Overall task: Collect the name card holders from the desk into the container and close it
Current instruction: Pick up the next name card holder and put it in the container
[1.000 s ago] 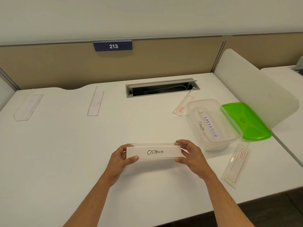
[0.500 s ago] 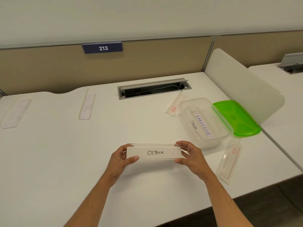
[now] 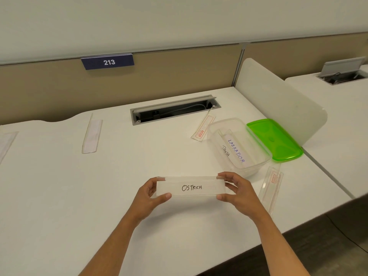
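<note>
A clear name card holder marked OSTRICH is held above the desk, my left hand pinching its left end and my right hand pinching its right end. To the right stands the clear container, open, with two holders inside reading LABRADOR and PANDA. Its green lid lies flat just beyond it. Other holders lie on the desk: one behind the container, one in front of it, one at the left and one at the far left edge.
An open cable tray is sunk into the white desk at the back. A white divider panel stands on the right beside the lid. A beige partition with a 213 sign runs along the back.
The view has swung to the right, so everything on the desk sits further left in frame. Both hands hold the OSTRICH holder as before.
</note>
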